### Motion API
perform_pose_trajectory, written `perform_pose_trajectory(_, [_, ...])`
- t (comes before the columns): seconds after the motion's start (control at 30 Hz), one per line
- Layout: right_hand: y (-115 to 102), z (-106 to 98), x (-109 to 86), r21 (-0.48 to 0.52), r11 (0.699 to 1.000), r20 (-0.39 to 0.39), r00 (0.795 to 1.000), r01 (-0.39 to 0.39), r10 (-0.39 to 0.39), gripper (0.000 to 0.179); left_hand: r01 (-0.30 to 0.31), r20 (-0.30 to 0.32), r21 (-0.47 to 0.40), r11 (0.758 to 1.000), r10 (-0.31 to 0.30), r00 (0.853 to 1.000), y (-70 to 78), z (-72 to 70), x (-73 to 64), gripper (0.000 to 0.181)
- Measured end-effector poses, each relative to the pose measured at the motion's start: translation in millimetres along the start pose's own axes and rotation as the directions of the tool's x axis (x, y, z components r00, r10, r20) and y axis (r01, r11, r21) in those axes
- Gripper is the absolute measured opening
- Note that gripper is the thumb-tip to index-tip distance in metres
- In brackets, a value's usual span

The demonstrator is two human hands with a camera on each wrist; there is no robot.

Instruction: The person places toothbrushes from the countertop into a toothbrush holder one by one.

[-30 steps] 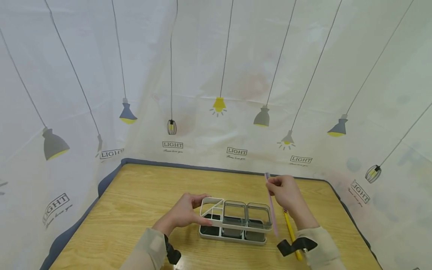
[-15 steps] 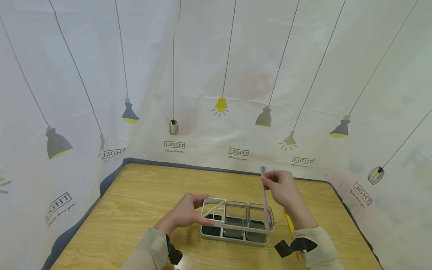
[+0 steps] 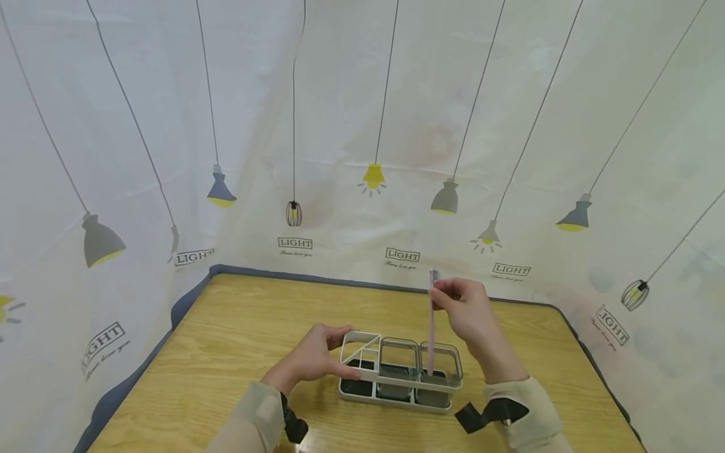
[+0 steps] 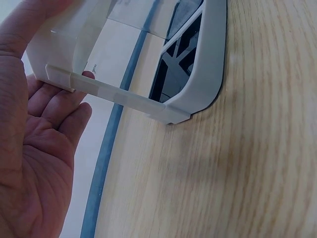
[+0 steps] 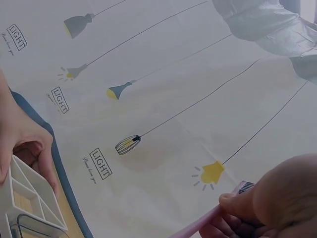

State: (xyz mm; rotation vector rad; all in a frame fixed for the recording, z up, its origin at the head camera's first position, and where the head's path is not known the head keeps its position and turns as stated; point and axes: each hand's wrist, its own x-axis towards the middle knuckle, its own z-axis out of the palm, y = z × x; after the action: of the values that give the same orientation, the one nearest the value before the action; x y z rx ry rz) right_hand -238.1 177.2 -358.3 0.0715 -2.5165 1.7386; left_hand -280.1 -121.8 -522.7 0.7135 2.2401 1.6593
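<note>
1. Pale sheeting (image 3: 340, 94) hangs around us, printed with dangling lamps, one of them bright yellow (image 3: 373, 177), and with boxed "LIGHT" lettering (image 3: 403, 255).
2. Below it is a table (image 3: 255, 314) with pale wood grain, its far side bordered by a blue band (image 3: 317, 279).
3. A white holder (image 3: 396, 381) stands on the wood, an upper frame raised above a dark-lined base. Its left section is split by thin white dividers, one running slantwise; beside that sit a clear middle cup (image 3: 399, 360) and a clear right-hand cup (image 3: 451, 365).
4. The left hand (image 3: 314, 355) grips the frame's left end, thumb along the near side and fingers round behind.
5. The right hand (image 3: 467, 311) pinches a pink toothbrush (image 3: 431, 340) between thumb and fingers, close under the head. I can see its dark bristles (image 5: 246, 187) poking out past the grip.
6. The toothbrush is nearly upright, head at the top, its lower end inside the outline of the right-hand cup. Whether it touches the bottom, I can't tell.
7. Both forearms wear light sleeves (image 3: 523, 409), with a black strap (image 3: 291, 418) at each wrist.
</note>
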Motion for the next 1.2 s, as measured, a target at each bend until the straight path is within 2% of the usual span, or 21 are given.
perform_pose_trajectory(0.57, [-14.7, 27.0, -1.5, 0.130, 0.988, -0.026, 0.996, 0.084, -0.081, 0.014, 0.002, 0.002, 0.005, 1.000, -0.002, 1.000, -0.5, -0.6, 0.1, 0.078])
perform_pose_trajectory(0.87, [-12.1, 40.2, -2.4, 0.203, 0.970, -0.051, 0.991, 0.132, -0.125, 0.011, -0.018, 0.008, -0.013, 1.000, 0.018, 1.000, 1.6, 0.3, -1.7, 0.077])
perform_pose_trajectory(1.2, [-1.3, 57.6, -3.1, 0.253, 0.939, -0.127, 0.970, 0.232, -0.206, 0.006, -0.030, 0.010, 0.013, 0.999, 0.030, 0.999, -1.0, -0.8, -0.5, 0.077])
